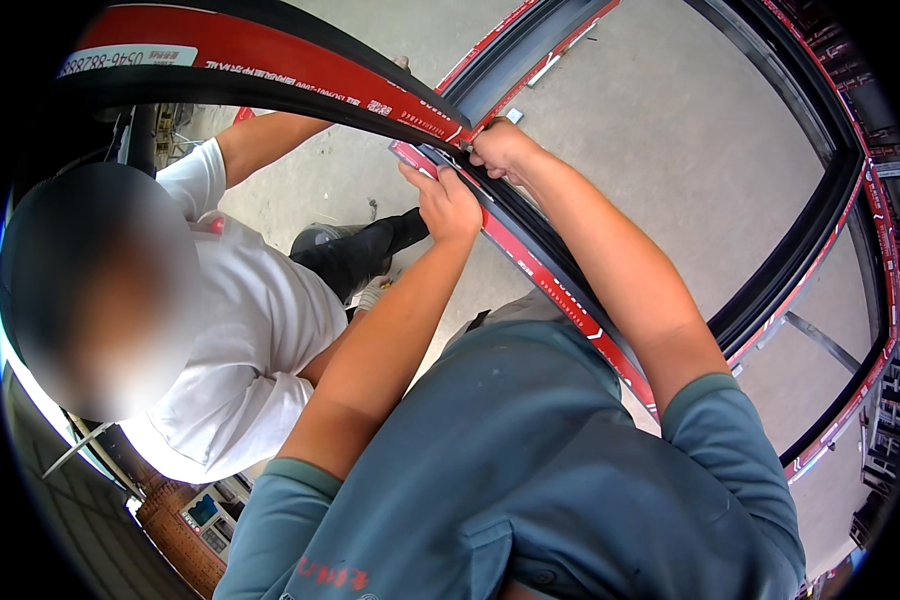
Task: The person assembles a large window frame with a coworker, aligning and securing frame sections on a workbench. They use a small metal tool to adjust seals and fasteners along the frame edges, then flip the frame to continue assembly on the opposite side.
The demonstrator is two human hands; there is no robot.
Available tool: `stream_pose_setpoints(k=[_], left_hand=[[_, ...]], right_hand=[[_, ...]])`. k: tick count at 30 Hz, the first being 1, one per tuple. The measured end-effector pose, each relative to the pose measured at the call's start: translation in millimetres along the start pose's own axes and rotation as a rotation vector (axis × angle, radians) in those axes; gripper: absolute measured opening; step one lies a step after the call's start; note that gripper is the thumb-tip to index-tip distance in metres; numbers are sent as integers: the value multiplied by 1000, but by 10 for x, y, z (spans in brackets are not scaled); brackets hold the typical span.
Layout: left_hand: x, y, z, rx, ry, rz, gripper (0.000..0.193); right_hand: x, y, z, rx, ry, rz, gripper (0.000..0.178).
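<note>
1. The left hand (450, 205) clasps the long, red-faced, black-edged bar (542, 270) near its far end.
2. The right hand (505, 150) curls just beside that end; whether it grips anything, I cannot tell.

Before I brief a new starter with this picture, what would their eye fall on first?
Probably the long red-and-black bar sweeping in from the upper left. It leads to the upper middle, where the right hand is at its near end and the left hand touches a lower red-faced bar. A co-worker in a white shirt fills much of the left side.
</note>
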State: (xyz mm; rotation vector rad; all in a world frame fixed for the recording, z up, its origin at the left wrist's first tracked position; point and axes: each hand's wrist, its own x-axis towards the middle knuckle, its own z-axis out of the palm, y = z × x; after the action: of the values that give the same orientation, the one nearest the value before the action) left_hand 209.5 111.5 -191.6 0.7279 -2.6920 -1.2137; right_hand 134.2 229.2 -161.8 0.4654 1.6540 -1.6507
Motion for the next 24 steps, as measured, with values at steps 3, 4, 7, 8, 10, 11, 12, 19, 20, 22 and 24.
stream_pose_setpoints(k=[3, 4, 7, 8, 10, 11, 12, 19, 20, 22, 24], left_hand=[[-12, 36, 14, 7, -9, -6, 78], [-19, 38, 7, 9, 6, -5, 78], [-38, 45, 2, -6, 4, 2, 78], [-18, 15, 15, -8, 12, 24, 78], [-20, -3, 4, 3, 6, 16, 78], [-14, -20, 12, 1, 9, 20, 78], [-1, -40, 18, -2, 13, 24, 78], [-20, -15, 12, 15, 16, 36, 76], [-25, -17, 8, 6, 9, 37, 76], [-26, 1, 0, -7, -7, 39, 76], [-23, 28, 2, 6, -15, 26, 77]], right_hand=[[265, 265, -36, 169, -55, -184, 21], [243, 296, -40, 142, -31, -220, 23], [329, 356, -56, -12, 48, -289, 27], [372, 382, -83, -47, 102, -316, 33], [351, 354, -138, -64, 75, -329, 33], [242, 280, -156, -108, 101, -342, 32], [301, 325, -153, -119, 65, -397, 30], [605, 641, -122, -14, -99, -622, 21], [623, 672, -113, 32, -112, -621, 20], [680, 742, -90, 99, -118, -661, 20], [760, 817, -75, 163, -116, -693, 20]])
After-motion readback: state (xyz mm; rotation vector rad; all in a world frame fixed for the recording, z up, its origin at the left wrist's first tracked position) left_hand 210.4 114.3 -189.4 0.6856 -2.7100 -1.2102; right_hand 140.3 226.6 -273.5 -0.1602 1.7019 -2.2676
